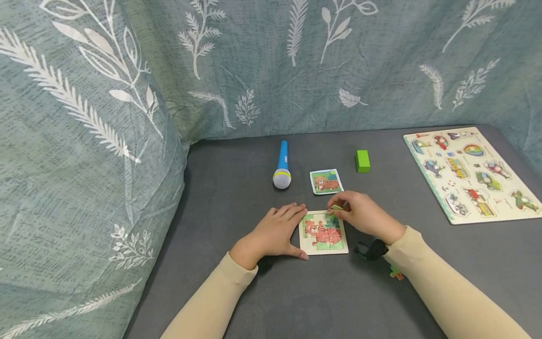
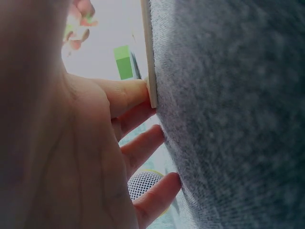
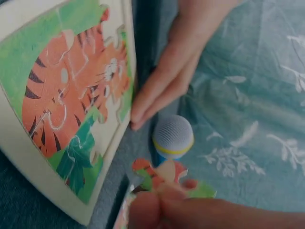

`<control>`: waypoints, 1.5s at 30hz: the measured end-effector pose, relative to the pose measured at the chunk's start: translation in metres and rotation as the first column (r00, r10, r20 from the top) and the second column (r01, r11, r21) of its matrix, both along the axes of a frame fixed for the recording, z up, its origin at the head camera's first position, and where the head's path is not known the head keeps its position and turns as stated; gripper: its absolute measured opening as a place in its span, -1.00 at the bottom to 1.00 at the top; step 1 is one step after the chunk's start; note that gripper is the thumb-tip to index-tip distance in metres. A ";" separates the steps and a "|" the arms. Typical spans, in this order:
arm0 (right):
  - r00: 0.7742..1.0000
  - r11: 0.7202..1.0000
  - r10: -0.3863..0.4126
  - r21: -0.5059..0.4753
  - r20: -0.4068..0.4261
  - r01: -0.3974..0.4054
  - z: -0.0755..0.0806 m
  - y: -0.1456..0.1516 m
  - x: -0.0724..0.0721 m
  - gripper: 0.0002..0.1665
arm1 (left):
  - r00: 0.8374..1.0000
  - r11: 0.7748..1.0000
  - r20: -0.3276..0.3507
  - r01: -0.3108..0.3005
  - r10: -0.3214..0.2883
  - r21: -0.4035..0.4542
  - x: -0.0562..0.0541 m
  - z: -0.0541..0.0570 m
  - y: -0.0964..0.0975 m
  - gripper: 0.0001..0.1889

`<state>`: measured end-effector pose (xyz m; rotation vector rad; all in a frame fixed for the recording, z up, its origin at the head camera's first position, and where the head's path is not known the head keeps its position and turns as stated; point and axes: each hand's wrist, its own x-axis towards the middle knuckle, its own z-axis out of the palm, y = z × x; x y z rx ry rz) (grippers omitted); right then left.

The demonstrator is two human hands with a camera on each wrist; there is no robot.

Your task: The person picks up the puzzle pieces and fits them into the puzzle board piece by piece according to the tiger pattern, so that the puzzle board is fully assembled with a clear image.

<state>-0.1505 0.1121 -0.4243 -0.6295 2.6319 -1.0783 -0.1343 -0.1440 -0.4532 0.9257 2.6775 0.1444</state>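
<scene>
A small square jigsaw board (image 1: 306, 247) lies on the table, with a partly filled tiger picture (image 1: 325, 234) inside its pale frame. My left hand (image 1: 277, 231) touches the board's left side, thumb at the near corner and fingers straight along the edge. In the left wrist view, its fingers (image 2: 126, 95) meet the board's edge. Over the board's far right part, my right hand (image 1: 366, 215) pinches a jigsaw piece (image 3: 180, 174), orange, black and green, between thumb and finger. Gaps show in the picture in the right wrist view.
A tiger picture card (image 1: 326, 182) lies just behind the board. Beyond are a blue toy microphone (image 1: 282, 168) and a green block (image 1: 362, 161). A large vehicle puzzle board (image 1: 461, 176) lies at the right. A loose jigsaw piece (image 1: 396, 273) sits by the right forearm.
</scene>
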 end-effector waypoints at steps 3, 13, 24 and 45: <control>0.999 1.000 -0.009 0.018 -0.038 0.009 -0.005 -0.007 -0.003 -0.89 | 1.000 1.000 0.001 0.004 -0.004 0.005 0.000 0.000 0.000 0.21; 0.997 1.000 0.023 0.001 -0.078 -0.023 -0.017 -0.017 -0.017 -0.87 | 1.000 1.000 -0.003 0.004 -0.004 0.004 -0.001 -0.003 0.001 0.22; 0.993 0.993 0.118 0.009 0.021 -0.118 -0.017 -0.026 -0.028 -0.88 | 1.000 1.000 -0.004 0.009 -0.009 -0.004 -0.001 -0.004 0.000 0.23; 0.971 0.973 0.226 -0.064 0.083 -0.221 -0.013 -0.028 -0.012 -0.87 | 0.999 1.000 -0.029 0.021 -0.021 -0.005 -0.003 -0.004 -0.001 0.23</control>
